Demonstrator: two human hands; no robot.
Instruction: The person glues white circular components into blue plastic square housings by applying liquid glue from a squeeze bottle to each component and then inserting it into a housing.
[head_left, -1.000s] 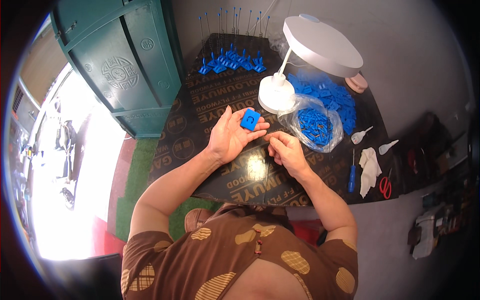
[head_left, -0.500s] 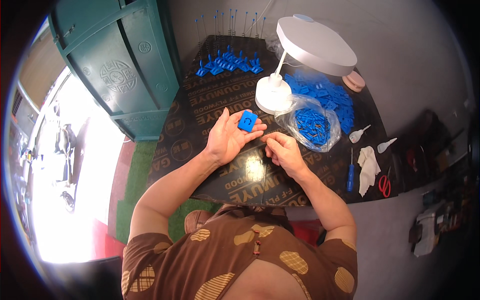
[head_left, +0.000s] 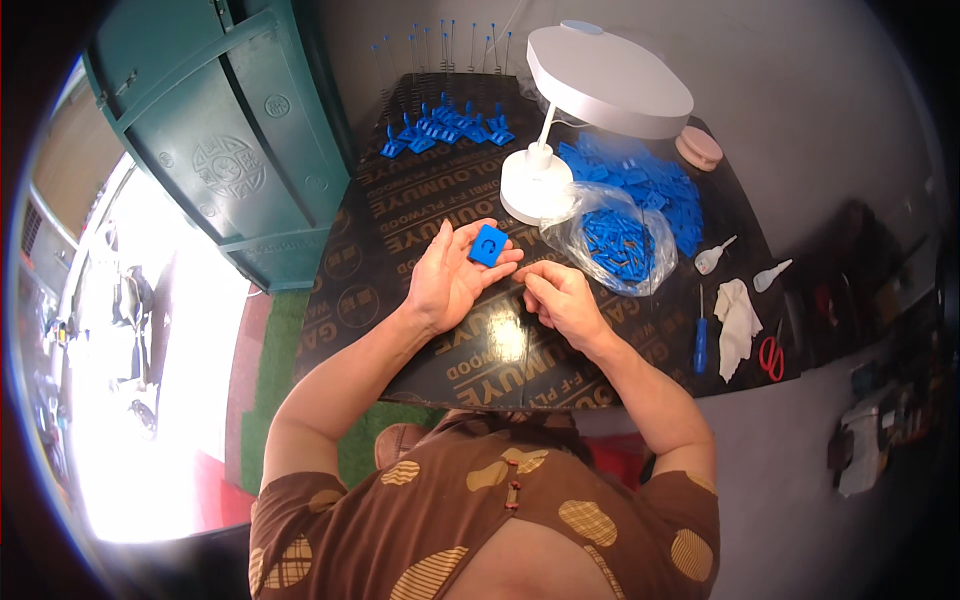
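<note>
Head view: lamp [head_left: 560, 150] beside bag [head_left: 612, 240].

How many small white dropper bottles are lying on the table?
2. One white dropper bottle lies just right of the clear bag of blue parts; the other dropper bottle lies farther right, above the red scissors. More could be hidden under the lamp.

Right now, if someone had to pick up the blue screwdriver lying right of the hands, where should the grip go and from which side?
Grip the blue screwdriver by its thick blue handle, coming from above. It lies flat on the table, thin shaft pointing away, with the white cloth close beside it.
</note>
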